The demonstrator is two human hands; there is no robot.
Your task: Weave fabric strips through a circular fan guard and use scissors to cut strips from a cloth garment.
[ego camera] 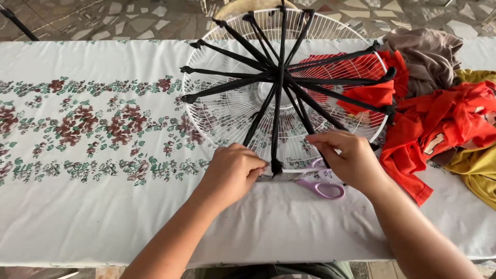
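Both forearms come up from the bottom of the frame and meet at the lower centre. The left hand (232, 173) is curled into a loose fist, knuckles up, with its fingertips pressed at the knotted end of a black fabric strip (276, 129) on the near rim of the round white wire fan guard (222, 121). The right hand (349, 157) is bent down, fingers closed on another black strip just to the right; how tightly it pinches I cannot tell. The purple-handled scissors (323, 187) lie on the white floral tablecloth (93, 129), partly under the right hand. Red cloth pieces (439, 124) lie at the right of the frame.
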